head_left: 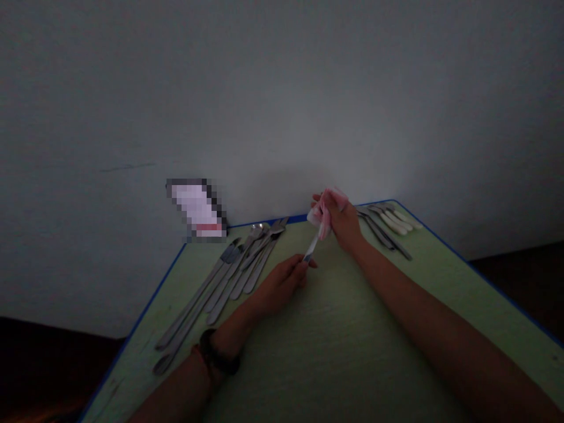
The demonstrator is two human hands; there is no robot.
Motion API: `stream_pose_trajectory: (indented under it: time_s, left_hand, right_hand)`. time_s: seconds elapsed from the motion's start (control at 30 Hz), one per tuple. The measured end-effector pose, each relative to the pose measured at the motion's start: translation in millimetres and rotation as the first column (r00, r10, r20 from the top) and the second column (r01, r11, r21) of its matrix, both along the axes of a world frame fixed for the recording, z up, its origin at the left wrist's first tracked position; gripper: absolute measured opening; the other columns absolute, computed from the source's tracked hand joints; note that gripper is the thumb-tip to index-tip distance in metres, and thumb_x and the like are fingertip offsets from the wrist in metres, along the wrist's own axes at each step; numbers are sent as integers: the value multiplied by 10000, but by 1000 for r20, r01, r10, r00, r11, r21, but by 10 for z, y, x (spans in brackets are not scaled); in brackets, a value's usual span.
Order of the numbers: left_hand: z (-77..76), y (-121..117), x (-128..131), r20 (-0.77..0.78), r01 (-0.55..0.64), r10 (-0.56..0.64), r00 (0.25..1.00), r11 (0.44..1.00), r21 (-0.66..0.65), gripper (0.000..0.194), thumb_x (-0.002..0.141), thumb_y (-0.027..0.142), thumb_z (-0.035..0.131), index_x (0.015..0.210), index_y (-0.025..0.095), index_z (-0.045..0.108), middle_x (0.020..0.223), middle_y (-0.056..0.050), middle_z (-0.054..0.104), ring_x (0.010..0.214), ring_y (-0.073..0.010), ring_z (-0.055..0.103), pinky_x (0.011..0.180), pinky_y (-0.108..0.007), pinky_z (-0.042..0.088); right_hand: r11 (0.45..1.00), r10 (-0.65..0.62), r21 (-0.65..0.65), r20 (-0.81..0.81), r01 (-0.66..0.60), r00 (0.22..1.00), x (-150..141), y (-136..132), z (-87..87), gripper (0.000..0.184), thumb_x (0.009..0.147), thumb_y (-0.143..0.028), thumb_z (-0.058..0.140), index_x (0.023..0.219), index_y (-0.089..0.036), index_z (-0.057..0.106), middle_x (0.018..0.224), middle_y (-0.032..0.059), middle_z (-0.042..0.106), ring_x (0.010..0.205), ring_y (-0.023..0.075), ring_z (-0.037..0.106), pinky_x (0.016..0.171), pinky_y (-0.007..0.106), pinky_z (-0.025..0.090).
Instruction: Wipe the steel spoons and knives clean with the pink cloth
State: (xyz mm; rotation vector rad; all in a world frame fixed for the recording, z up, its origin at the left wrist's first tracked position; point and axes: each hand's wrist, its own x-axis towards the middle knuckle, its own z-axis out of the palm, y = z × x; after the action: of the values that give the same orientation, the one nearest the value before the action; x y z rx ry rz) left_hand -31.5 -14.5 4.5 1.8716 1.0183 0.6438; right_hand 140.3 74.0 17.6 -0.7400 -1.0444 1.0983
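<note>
My left hand (284, 282) is closed on one end of a slim, pale piece of cutlery (312, 245), held slanting above the table. Its far end is hidden in a crumpled pink-and-white cloth or tissue (326, 210), so I cannot tell which kind of cutlery it is. My right hand (346, 226) grips that cloth around the upper part. Left of my hands lie several metal knives (194, 299), with spoons and forks (259, 249) beside them.
The green table (352, 352) has a blue edge and stands against a grey wall (282, 88). A blurred-out phone-like device (196, 208) leans at the back left corner. Dark-handled cutlery (379, 232) and white-handled cutlery (394, 220) lie at the back right.
</note>
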Motion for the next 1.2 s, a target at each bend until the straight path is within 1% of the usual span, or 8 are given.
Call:
stream_pose_trajectory:
  time_s: [0.17, 0.47, 0.6, 0.73, 0.8, 0.87, 1.0, 1.2]
  left_hand:
    - [-51, 36, -48, 20, 39, -39, 999, 998, -40, 304, 943, 389, 336, 1029, 175, 533, 655, 47, 414, 576, -98, 402, 540, -203, 345]
    - [-95, 17, 11, 4, -112, 112, 994, 993, 22, 277, 924, 405, 376, 925, 180, 536, 664, 32, 489, 590, -110, 459, 547, -216, 374]
    - [-191, 91, 22, 232, -175, 204, 951, 975, -139, 299, 903, 457, 393, 893, 185, 517, 570, 75, 365, 453, -75, 337, 424, -180, 278]
    - [-191, 149, 22, 430, -263, 356, 829, 929, -261, 273, 878, 469, 433, 865, 198, 469, 549, 97, 320, 400, -53, 274, 376, -150, 236]
    - [-161, 157, 15, 450, -327, 400, 798, 915, -234, 262, 878, 457, 440, 856, 198, 465, 546, 97, 331, 400, -50, 284, 374, -142, 242]
    - [-135, 152, 7, 456, -362, 404, 793, 915, -181, 257, 884, 448, 432, 854, 196, 471, 539, 95, 339, 404, -52, 293, 378, -141, 246]
    - [-97, 119, 5, 406, -389, 378, 832, 920, -59, 255, 896, 432, 414, 873, 192, 498, 522, 90, 363, 409, -64, 310, 394, -160, 255]
    - [-54, 109, 18, 209, -367, 345, 915, 927, 75, 286, 900, 400, 398, 784, 180, 538, 536, 61, 417, 472, -97, 384, 459, -207, 315]
  right_hand:
    - [998, 28, -49, 22, -27, 999, -28, -45, -36, 462, 726, -614, 579, 866, -175, 609, 859, 76, 698, 702, 174, 673, 661, 313, 539]
    - [981, 86, -173, -39, -92, 996, -221, -40, -255, 489, 730, -644, 540, 838, -170, 590, 781, 76, 689, 708, 179, 659, 643, 285, 510]
    - [993, 90, -98, 205, -71, 975, -71, -30, -244, 521, 773, -663, 456, 740, -166, 606, 786, 75, 684, 686, 168, 641, 668, 289, 487]
    - [986, 161, -49, 488, -157, 858, 34, -32, -233, 507, 774, -652, 476, 765, -172, 638, 731, 46, 671, 676, 166, 628, 662, 284, 476]
    - [964, 257, -90, 547, -250, 796, 47, -31, -213, 507, 755, -656, 505, 802, -174, 655, 768, 51, 676, 700, 175, 624, 664, 290, 478]
    - [957, 287, -111, 517, -269, 807, 53, -26, -167, 547, 776, -679, 448, 889, -192, 667, 873, 61, 682, 781, 192, 627, 699, 308, 484]
    - [986, 163, -46, 507, -162, 847, 69, -39, -23, 499, 809, -622, 447, 999, -217, 667, 1084, 73, 651, 1014, 216, 577, 868, 344, 435]
    - [937, 330, -100, 570, -335, 752, -38, -122, 20, 337, 797, -490, 544, 833, -173, 654, 742, 6, 630, 723, 146, 551, 697, 275, 417]
